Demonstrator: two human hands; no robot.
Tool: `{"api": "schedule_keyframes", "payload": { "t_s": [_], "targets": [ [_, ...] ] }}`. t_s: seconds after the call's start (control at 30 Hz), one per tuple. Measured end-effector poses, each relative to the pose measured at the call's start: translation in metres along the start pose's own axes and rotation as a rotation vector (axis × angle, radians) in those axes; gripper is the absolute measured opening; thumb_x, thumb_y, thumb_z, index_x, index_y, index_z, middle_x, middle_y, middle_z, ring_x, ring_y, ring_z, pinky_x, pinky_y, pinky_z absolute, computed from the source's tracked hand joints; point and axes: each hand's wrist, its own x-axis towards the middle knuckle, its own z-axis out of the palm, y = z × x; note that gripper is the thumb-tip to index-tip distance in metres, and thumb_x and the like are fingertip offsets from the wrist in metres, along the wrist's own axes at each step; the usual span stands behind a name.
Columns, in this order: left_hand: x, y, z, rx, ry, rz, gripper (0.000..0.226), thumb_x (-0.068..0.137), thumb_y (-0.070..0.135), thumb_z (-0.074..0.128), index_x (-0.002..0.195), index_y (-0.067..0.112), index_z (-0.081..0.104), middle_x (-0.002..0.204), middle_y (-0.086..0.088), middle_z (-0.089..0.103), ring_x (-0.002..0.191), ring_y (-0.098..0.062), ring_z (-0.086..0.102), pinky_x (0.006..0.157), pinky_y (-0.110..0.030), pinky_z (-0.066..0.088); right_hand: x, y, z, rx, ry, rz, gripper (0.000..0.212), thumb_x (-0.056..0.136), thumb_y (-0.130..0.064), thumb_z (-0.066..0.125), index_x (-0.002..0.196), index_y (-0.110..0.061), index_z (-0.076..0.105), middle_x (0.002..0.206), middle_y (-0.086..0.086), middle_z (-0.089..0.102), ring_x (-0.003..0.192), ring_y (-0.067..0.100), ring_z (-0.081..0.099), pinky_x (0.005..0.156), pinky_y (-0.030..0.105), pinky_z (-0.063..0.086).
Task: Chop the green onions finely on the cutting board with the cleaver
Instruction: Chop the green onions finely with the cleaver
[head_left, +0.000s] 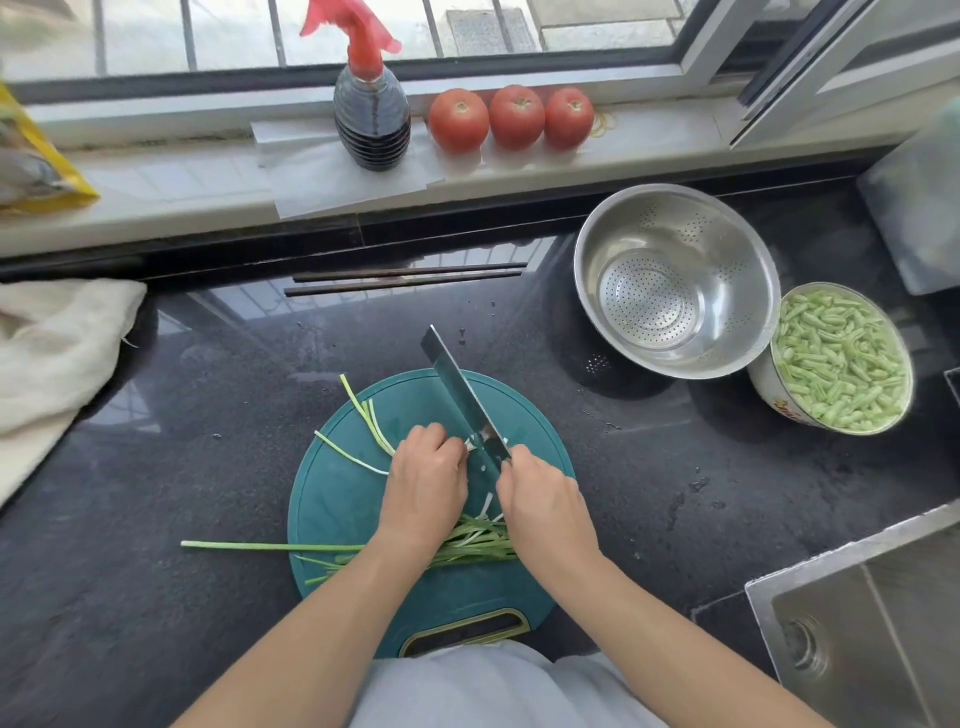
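Note:
A round teal cutting board (337, 499) lies on the dark counter in front of me. My right hand (543, 501) grips the handle of the cleaver (460, 389), whose blade runs up and left across the board with its edge down. My left hand (426, 478), fingers curled, holds down a few green onions (371, 415) right beside the blade, their white ends at the edge. A second bunch of green onions (467, 543) lies across the board under my wrists, one stalk reaching left onto the counter.
A steel colander (675, 280) and a bowl of cut green beans (841, 358) stand at the right. Chopsticks (405, 278) lie behind the board. A sauce bottle (371, 119) and three tomatoes (511, 117) sit on the sill. A cloth (57, 348) lies left, a sink (862, 613) lower right.

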Motion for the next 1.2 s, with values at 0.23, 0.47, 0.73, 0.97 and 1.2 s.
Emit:
{"api": "schedule_keyframes", "payload": {
  "t_s": [0.23, 0.47, 0.73, 0.97, 1.2],
  "targets": [
    [-0.004, -0.001, 0.0, 0.046, -0.001, 0.039, 0.017, 0.083, 0.001, 0.07, 0.069, 0.006, 0.062, 0.07, -0.006, 0.045, 0.068, -0.026, 0.042, 0.056, -0.038, 0.036, -0.019, 0.005, -0.003, -0.003, -0.064, 0.015, 0.025, 0.105, -0.03, 0.034, 0.082, -0.021, 0.037, 0.073, -0.003, 0.055, 0.064, 0.026, 0.055, 0.06, 0.042, 0.044],
    [-0.002, -0.001, -0.004, 0.068, -0.034, -0.02, 0.022, 0.079, 0.0, 0.077, 0.066, 0.006, 0.059, 0.066, -0.007, 0.046, 0.064, -0.028, 0.044, 0.055, -0.034, 0.03, -0.024, -0.009, 0.002, -0.024, -0.115, 0.076, 0.022, 0.105, -0.028, 0.03, 0.085, -0.02, 0.035, 0.08, 0.001, 0.056, 0.073, 0.032, 0.057, 0.061, 0.038, 0.035],
    [-0.003, 0.0, -0.003, 0.048, -0.016, 0.032, 0.027, 0.079, -0.003, 0.074, 0.064, 0.007, 0.054, 0.066, -0.007, 0.041, 0.064, -0.027, 0.04, 0.055, -0.035, 0.029, 0.0, -0.012, 0.007, 0.046, 0.01, 0.051, 0.024, 0.105, -0.029, 0.033, 0.084, -0.018, 0.036, 0.081, 0.005, 0.062, 0.075, 0.038, 0.059, 0.059, 0.041, 0.035],
    [-0.004, -0.002, 0.0, -0.019, 0.023, -0.082, 0.024, 0.086, 0.004, 0.073, 0.066, 0.007, 0.059, 0.067, -0.005, 0.044, 0.067, -0.026, 0.04, 0.058, -0.036, 0.033, -0.021, 0.003, 0.0, 0.024, -0.017, 0.018, 0.024, 0.104, -0.03, 0.035, 0.082, -0.02, 0.039, 0.071, -0.003, 0.054, 0.062, 0.028, 0.053, 0.061, 0.044, 0.046],
    [-0.004, -0.004, -0.002, -0.024, 0.007, -0.075, 0.022, 0.086, 0.007, 0.072, 0.069, 0.007, 0.059, 0.069, -0.006, 0.05, 0.068, -0.028, 0.045, 0.058, -0.038, 0.038, -0.021, -0.006, 0.002, -0.019, -0.122, 0.05, 0.021, 0.104, -0.027, 0.032, 0.086, -0.019, 0.037, 0.085, 0.004, 0.061, 0.076, 0.034, 0.059, 0.063, 0.042, 0.041]
  ]
}}
